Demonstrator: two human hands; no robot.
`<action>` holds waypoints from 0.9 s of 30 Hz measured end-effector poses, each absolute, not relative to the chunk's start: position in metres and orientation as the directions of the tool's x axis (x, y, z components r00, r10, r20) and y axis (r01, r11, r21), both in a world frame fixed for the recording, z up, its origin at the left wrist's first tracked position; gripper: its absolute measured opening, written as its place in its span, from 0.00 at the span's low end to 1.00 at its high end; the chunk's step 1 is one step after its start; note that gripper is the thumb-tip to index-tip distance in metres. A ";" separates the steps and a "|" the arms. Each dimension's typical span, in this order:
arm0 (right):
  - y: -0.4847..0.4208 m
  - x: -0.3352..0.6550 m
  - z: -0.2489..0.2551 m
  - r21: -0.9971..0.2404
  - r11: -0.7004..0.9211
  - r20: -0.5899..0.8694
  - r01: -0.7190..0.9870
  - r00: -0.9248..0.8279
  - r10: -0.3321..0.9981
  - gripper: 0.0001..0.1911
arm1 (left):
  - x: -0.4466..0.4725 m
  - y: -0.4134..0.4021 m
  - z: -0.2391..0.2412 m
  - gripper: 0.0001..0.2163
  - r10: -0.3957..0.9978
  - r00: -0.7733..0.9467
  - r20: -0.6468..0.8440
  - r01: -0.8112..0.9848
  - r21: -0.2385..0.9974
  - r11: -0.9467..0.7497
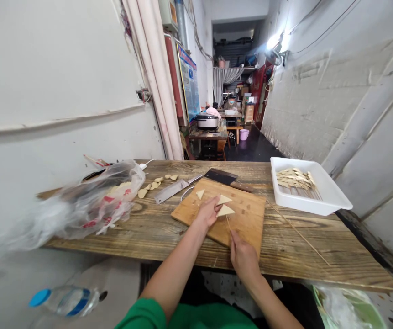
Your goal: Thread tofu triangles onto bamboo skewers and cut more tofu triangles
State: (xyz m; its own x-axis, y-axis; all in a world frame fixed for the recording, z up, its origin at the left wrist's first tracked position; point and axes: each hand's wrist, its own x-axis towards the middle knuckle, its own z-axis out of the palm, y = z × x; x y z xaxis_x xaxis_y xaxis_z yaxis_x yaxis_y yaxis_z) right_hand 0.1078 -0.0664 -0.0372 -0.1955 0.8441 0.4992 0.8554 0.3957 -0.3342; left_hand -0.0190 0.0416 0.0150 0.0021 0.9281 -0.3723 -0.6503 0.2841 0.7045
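On a wooden cutting board (247, 219) my left hand (208, 211) pinches a pale triangular piece (225, 210) of food. A second triangle (224, 199) lies just behind it and a smaller piece (200, 193) sits further left. My right hand (242, 256) is closed around a thin wooden skewer (228, 224) whose tip points up at the held triangle.
A white tray (329, 194) with several skewered pieces stands at the right. A cleaver (225, 177) and a long knife (174, 189) lie behind the board. A plastic bag (93, 201) with loose pieces is on the left. A loose skewer (299, 233) lies right of the board. A water bottle (68, 300) lies below.
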 end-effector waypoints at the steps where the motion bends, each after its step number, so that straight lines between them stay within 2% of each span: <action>1: -0.065 0.109 -0.037 -0.337 0.406 0.527 0.849 -0.187 0.829 0.19 | -0.018 0.041 0.015 0.05 0.923 0.020 -0.385 -0.657 0.690 0.302; 6: -0.062 0.112 -0.037 -0.395 0.443 0.583 0.805 -0.153 0.798 0.20 | -0.008 0.028 0.013 0.06 0.918 0.158 -0.364 -0.622 0.685 0.379; 12: -0.063 0.111 -0.034 -0.463 0.435 0.565 0.772 -0.121 0.816 0.20 | 0.005 0.016 0.019 0.04 0.930 0.098 -0.354 -0.572 0.745 0.344; 18: -0.064 0.110 -0.037 -0.448 0.438 0.582 0.780 -0.117 0.805 0.20 | 0.008 0.015 0.023 0.02 0.934 0.082 -0.348 -0.568 0.754 0.331; 27: -0.062 0.113 -0.033 -0.473 0.442 0.587 0.762 -0.101 0.803 0.20 | 0.013 0.011 0.015 0.07 0.928 0.121 -0.353 -0.544 0.758 0.359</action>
